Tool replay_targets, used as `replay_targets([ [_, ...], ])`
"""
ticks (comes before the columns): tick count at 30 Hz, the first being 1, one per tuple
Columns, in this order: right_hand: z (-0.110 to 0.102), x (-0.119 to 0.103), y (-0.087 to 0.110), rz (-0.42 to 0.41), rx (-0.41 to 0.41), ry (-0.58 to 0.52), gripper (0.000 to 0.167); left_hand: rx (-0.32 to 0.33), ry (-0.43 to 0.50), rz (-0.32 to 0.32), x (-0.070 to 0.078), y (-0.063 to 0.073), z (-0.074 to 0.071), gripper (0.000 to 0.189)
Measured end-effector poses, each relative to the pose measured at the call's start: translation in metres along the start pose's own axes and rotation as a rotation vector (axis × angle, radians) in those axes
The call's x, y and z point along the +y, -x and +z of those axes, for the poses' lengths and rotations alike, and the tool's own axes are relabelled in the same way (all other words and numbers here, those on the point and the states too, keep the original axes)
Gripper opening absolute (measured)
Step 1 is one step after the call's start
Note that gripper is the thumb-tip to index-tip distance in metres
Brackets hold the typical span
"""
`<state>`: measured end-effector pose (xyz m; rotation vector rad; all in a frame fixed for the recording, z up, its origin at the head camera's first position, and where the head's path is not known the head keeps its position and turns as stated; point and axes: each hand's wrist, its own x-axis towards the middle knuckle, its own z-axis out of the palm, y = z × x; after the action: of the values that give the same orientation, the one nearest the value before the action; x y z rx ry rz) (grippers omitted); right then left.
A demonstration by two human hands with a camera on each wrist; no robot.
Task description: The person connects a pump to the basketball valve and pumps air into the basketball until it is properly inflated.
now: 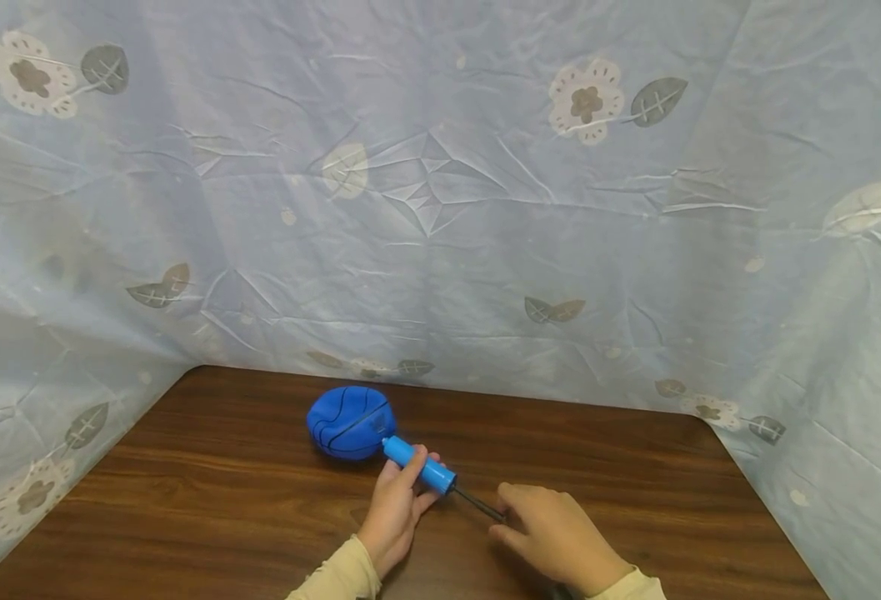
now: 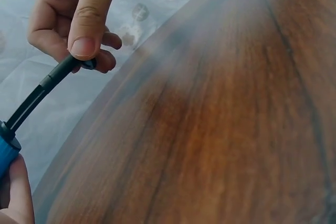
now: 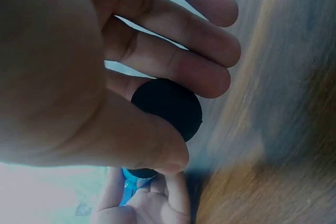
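Note:
A blue ball [image 1: 346, 422] with black lines, looking partly deflated, lies on the wooden table. Against its right side is the nozzle end of a light-blue hand pump [image 1: 436, 476]. My left hand [image 1: 397, 510] grips the pump's barrel, thumb on top. The dark pump rod [image 1: 478, 504] is drawn out toward my right hand [image 1: 556, 533], which pinches its end between thumb and index finger. In the right wrist view the round black handle cap [image 3: 168, 109] sits between thumb and fingers, the other fingers extended. The left wrist view also shows the rod [image 2: 39, 93] extended from the barrel.
The brown wood-grain table [image 1: 207, 483] has rounded back corners. A pale grey-blue curtain [image 1: 440, 275] with flower and leaf prints hangs behind it and along both sides. A small dark object [image 1: 563, 592] shows below the right wrist at the bottom edge.

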<state>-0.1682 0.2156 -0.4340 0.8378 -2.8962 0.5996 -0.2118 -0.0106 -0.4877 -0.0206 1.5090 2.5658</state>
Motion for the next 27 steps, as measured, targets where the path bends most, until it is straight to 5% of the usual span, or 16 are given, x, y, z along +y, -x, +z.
replay_targets([
  [10,0.005,0.000,-0.002,-0.050,0.045,0.046,0.025,-0.039,-0.054,-0.046,-0.006,0.008,0.010,0.055],
  [27,0.007,-0.003,-0.005,-0.020,0.033,0.026,0.021,-0.113,-0.066,-0.085,-0.008,0.018,0.020,0.055],
])
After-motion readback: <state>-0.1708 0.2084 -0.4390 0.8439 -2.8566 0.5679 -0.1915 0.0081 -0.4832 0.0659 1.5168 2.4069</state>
